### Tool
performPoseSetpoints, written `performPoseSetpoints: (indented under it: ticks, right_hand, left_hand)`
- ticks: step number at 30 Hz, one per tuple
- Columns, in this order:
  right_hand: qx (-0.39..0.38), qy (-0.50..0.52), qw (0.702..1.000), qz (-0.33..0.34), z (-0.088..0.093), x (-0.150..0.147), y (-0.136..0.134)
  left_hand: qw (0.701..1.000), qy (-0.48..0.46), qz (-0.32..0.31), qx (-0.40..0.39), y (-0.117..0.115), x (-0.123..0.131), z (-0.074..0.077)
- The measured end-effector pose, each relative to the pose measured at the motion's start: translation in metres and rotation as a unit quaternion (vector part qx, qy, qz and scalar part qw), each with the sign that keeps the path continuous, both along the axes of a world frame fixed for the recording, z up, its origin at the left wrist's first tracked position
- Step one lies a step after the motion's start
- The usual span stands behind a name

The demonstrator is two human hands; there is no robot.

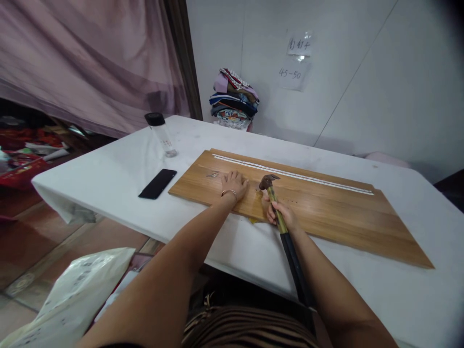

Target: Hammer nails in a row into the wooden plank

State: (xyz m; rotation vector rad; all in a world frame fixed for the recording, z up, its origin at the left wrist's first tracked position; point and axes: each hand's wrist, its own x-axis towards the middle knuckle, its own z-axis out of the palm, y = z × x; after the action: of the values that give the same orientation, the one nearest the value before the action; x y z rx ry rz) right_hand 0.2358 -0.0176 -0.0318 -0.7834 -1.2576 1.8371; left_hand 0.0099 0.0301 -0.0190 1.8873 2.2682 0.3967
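Observation:
My right hand (281,212) is wrapped round the upper handle of a claw hammer (282,224). Its dark head hangs over a wooden board (326,212), and the black grip points back toward my body. To the left, my left hand (234,182) lies flat on the board with its fingers spread, a bracelet (229,194) on the wrist. Just beyond those fingers is a small bunch of loose nails (213,174). Small dark dots (291,201) run in a row on the wood right of the hammer head; whether they are nail heads or holes I cannot tell.
Two white strips (290,173) run along the board's far edge. A black phone (157,183) and a clear bottle (163,137) with a black lid are on the white table (108,179) at left. Folded clothes (235,101) are stacked by the wall; a plastic bag (79,290) sits lower left.

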Motion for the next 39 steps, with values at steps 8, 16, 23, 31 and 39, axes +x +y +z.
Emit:
performPoseSetpoints:
  ticks: [8, 16, 23, 31, 39]
  right_hand:
    - [-0.002, -0.004, 1.000, 0.017, 0.0026, -0.0002, 0.0031]
    - [-0.005, -0.009, 0.999, 0.040, 0.0000, 0.0018, 0.0078]
    - [-0.001, -0.008, 0.999, 0.035, -0.0015, 0.0039, 0.0100]
    - [-0.001, -0.005, 1.000, 0.029, 0.0016, 0.0039, 0.0084]
    - [-0.005, -0.005, 1.000, 0.027, 0.0036, 0.0029, 0.0078]
  left_hand:
    - [0.999, 0.031, -0.010, -0.008, 0.0004, 0.0031, 0.0004]
    - [1.000, 0.028, -0.003, -0.011, 0.0017, 0.0042, 0.0005]
    - [1.000, 0.028, -0.008, -0.005, 0.0029, 0.0041, 0.0005]
    - [1.000, 0.031, -0.007, -0.004, 0.0053, 0.0029, -0.0042]
    - [0.999, 0.046, -0.010, -0.007, 0.0053, 0.0033, -0.0045]
